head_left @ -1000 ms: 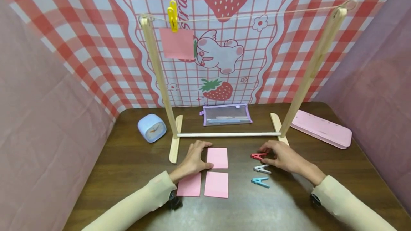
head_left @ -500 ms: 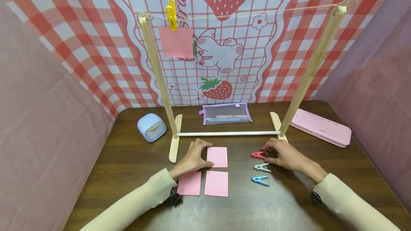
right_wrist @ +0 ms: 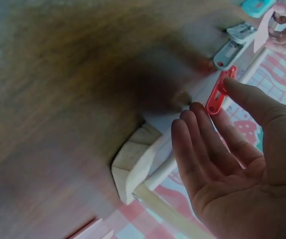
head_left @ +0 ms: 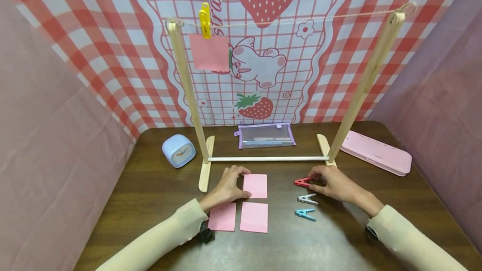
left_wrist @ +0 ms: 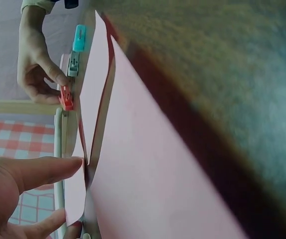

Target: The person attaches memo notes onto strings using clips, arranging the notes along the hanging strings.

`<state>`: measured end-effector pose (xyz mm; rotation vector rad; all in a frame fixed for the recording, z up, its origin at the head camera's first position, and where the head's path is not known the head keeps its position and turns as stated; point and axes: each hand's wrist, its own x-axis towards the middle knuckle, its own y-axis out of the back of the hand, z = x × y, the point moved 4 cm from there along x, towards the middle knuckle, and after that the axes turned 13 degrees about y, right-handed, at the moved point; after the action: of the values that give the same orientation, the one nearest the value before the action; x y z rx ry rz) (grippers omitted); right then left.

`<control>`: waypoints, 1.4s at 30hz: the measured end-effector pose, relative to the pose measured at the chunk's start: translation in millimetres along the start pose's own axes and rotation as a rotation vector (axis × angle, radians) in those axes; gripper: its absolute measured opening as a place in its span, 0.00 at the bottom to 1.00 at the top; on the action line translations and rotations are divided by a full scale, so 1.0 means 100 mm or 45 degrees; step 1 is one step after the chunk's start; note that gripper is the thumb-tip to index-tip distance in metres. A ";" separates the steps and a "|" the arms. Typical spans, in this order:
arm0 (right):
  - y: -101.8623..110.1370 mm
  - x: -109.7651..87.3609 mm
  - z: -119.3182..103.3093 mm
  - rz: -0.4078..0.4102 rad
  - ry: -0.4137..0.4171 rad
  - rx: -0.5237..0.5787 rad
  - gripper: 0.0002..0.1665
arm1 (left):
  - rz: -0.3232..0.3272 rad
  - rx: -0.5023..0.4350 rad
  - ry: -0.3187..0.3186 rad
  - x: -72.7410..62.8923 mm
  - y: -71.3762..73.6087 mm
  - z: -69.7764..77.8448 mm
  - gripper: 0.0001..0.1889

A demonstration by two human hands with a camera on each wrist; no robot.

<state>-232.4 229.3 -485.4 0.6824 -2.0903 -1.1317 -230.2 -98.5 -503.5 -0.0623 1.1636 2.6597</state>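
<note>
My left hand [head_left: 226, 186] holds the left edge of a pink sticky note [head_left: 257, 186] between thumb and fingertips; the note lies flat on the table. Two more pink notes lie nearer to me, one on the right [head_left: 254, 217] and one on the left [head_left: 222, 217], partly behind my wrist. On the right, my right hand [head_left: 335, 184] pinches the splayed handles of a red clothespin [head_left: 301, 182] with thumb and forefinger. Below that clip are a white clothespin [head_left: 307, 198] and a blue clothespin [head_left: 305, 214], both lying apart from my fingers.
Behind my hands stands a wooden frame [head_left: 365, 87] with a string on top. A yellow clothespin [head_left: 205, 22] holds a pink note [head_left: 211, 52] on it. Farther back lie a blue clock [head_left: 178, 150], a mesh pouch [head_left: 265, 135] and a pink case [head_left: 376, 152].
</note>
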 end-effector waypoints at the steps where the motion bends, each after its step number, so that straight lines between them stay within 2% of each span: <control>1: 0.00 0.00 0.00 0.001 -0.008 0.017 0.10 | -0.001 -0.005 -0.001 0.00 0.00 0.00 0.32; 7: 0.03 0.02 -0.02 0.013 -0.040 0.068 0.11 | -0.020 -0.037 0.014 -0.01 -0.01 0.01 0.32; 16: 0.12 0.10 -0.08 0.103 0.014 0.118 0.12 | -0.057 -0.134 -0.036 -0.02 -0.05 0.01 0.34; 30: 0.23 0.21 -0.19 0.146 0.065 0.069 0.13 | -0.047 -0.171 -0.121 -0.06 -0.06 0.07 0.30; 35: 0.27 0.25 -0.22 0.148 0.084 0.049 0.14 | -0.061 -0.200 -0.110 -0.06 -0.06 0.06 0.28; 42: 0.33 0.32 -0.25 0.149 0.097 0.018 0.14 | -0.053 -0.334 -0.082 -0.06 -0.05 0.02 0.27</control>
<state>-238.5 210.1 -437.4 0.5921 -2.0472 -1.0120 -222.9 -95.1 -504.8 -0.0452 0.7803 2.7383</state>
